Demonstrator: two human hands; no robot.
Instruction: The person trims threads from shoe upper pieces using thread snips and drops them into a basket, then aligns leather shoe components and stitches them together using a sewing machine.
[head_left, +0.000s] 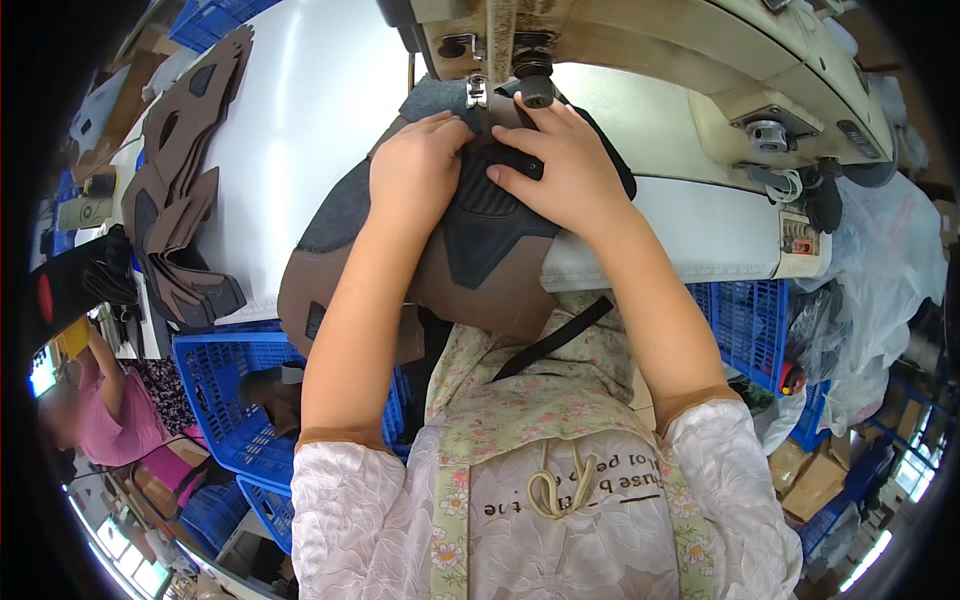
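Note:
A brown and dark grey fabric panel (490, 255) with a black ribbed moulded patch lies under the sewing machine's presser foot (477, 93). Its lower part hangs over the table's front edge. My left hand (418, 170) is closed, its fingers curled on the panel just left of and below the foot; the fingertips are partly hidden. On the panel's right side rests my right hand (570, 165), with thumb and fingers spread and pressing down beside a dark strip. The needle's point cannot be made out.
The sewing machine (700, 50) spans the top right. Stacked brown cut pieces (180, 190) lie on the white table (290, 120) at left. Blue crates (235, 440) stand below the table edge. Clear plastic bags (870, 270) hang at right. Another person (120, 405) sits at far left.

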